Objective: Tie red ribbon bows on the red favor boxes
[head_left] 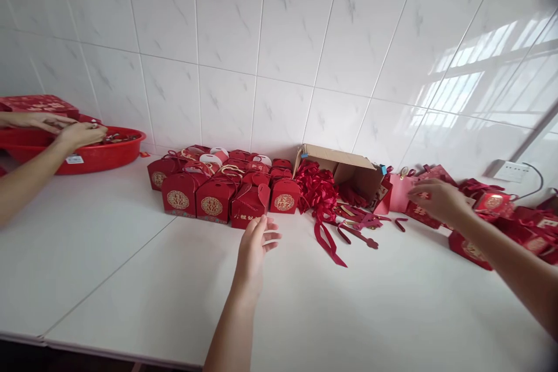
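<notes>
My left hand (257,241) is at the front of a group of small red gift boxes with gold lettering. Its fingers are apart and nothing is in them. The fingertips are at the lower edge of a red gift box (249,208) with a ribbed pattern; whether they touch it I cannot tell. My right hand (438,202) is stretched over the red boxes and bags on the right, beside a pink gift bag (398,193). Its fingers bend down towards a dark red box (422,216). The fingertips are partly hidden, so any hold cannot be made out.
An open cardboard box (344,157) lies against the tiled wall, red ribbons (320,189) spilling from it. Loose dark red strips (360,218) lie in front. At the left, another person's hands (76,131) work over a red basin (108,154). A white socket (510,171) is at right.
</notes>
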`<state>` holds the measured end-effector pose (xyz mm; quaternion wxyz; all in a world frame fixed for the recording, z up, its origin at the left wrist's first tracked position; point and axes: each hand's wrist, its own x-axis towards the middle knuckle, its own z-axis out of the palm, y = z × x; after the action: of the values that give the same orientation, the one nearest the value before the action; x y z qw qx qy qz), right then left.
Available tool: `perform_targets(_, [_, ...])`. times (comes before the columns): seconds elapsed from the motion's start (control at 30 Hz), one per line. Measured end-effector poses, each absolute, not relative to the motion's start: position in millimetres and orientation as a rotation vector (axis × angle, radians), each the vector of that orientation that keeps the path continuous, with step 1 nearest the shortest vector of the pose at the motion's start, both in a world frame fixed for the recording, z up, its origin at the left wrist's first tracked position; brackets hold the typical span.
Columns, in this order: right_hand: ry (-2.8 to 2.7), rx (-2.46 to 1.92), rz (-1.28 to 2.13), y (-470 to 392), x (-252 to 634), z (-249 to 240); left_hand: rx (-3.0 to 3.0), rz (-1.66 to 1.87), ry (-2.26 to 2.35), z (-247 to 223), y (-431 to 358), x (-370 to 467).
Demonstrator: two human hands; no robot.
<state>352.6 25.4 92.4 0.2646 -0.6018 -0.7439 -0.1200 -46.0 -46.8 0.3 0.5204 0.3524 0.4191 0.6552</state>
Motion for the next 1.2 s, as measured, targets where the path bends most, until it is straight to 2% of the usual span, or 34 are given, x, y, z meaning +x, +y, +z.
perform_targets(0.3, [-2.13, -1.362, 0.245, 51, 161, 9, 0.766, 1.738, 1.094, 7, -53, -64])
perform_targets(0.6, [-1.939, -1.181, 0.481, 77, 35, -7, 0.417, 2.03, 1.064, 13, -56, -94])
perform_targets(0.93, [-1.954, -1.008, 0.733, 86, 37, -11, 0.324, 2.07, 1.137, 14, -57, -94])
perform_targets(1.1, [-2.261, -0.863, 1.028, 53, 80, 14, 0.474, 2.053, 1.309, 18, -61, -89])
perform_targets(1.2, [-2.41, -0.885, 0.987, 30, 114, 37, 0.64, 1.94, 1.337, 22, -65, -84])
